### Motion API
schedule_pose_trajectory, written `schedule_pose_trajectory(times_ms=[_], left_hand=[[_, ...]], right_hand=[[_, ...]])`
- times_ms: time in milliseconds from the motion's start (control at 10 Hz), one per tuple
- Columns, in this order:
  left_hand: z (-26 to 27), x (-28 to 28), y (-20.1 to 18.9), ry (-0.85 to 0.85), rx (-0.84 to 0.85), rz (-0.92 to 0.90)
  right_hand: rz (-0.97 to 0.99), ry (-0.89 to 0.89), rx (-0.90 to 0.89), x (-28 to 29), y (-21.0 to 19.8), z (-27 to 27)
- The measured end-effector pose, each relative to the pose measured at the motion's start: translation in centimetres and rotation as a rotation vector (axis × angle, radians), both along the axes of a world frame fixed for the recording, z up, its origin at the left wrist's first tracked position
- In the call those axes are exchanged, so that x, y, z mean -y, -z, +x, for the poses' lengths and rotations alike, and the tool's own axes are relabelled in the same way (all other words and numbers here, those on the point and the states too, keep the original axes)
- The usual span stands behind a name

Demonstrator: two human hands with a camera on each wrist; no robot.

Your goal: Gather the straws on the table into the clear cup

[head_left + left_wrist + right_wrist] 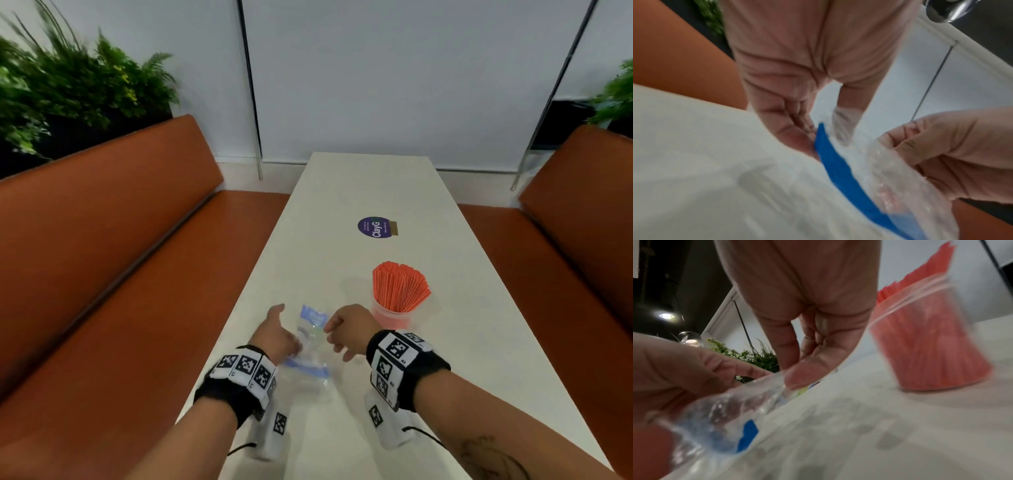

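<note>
Several red straws (400,287) stand bunched upright in the clear cup (392,318) on the white table (363,192), right of centre. The wrist view shows the clear cup (929,344) packed with them. In front of it, both hands hold an empty clear plastic bag (311,344) with a blue strip just above the table. My left hand (291,346) pinches the bag (838,170) at its blue edge, thumb behind the film. My right hand (334,337) grips the bag's other side, fingers curled, beside the cup. I see no loose straws on the table.
A round purple sticker (374,229) lies further up the table. Orange benches (102,240) run along both sides, with plants (68,85) behind the left one and a white wall at the far end.
</note>
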State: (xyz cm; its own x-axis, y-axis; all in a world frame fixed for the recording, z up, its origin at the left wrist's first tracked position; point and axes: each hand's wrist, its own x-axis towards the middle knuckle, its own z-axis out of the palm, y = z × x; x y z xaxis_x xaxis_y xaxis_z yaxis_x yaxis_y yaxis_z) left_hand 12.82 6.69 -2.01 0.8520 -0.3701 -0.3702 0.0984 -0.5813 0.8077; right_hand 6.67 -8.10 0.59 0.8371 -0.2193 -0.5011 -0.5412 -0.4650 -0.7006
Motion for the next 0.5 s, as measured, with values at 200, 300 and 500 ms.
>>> schedule_pose_trajectory(times_ms=[200,300,500], left_hand=[[4.0,-4.5,0.4,-0.153,0.083,0.020],[4.6,-5.2,1.0,-0.130,0.090,0.059],[4.6,-6.0,1.9,-0.132,0.124,0.097]], right_hand=[[0.002,-0.083,0.075,-4.3,-0.1,5.2],[-0.031,-0.084,0.056,-5.5,0.7,6.7],[-0.131,-0.118,0.020,-4.5,2.0,7.5]])
